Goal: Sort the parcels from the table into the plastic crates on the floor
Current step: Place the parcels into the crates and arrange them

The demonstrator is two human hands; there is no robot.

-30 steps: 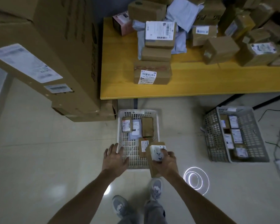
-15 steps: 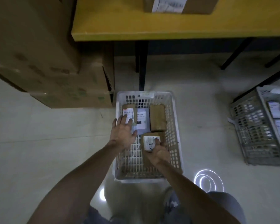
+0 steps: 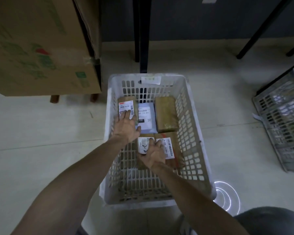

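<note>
Fingers [image 3: 152,144] of right hand [image 3: 154,155] curled round small parcel [image 3: 142,146], its label half hidden; left hand [image 3: 126,128] fingers straight, resting on labelled parcel [image 3: 126,106] beyond.

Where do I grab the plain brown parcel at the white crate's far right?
Come from straight above and grip the plain brown parcel across its short width, mid-length: it lies flat, and the white crate's walls likely block side approaches.

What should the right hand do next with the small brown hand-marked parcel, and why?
Probably release it: the right hand grips the small brown parcel with a handwritten white label already low inside the white slotted plastic crate, beside a printed-label brown parcel.
</note>
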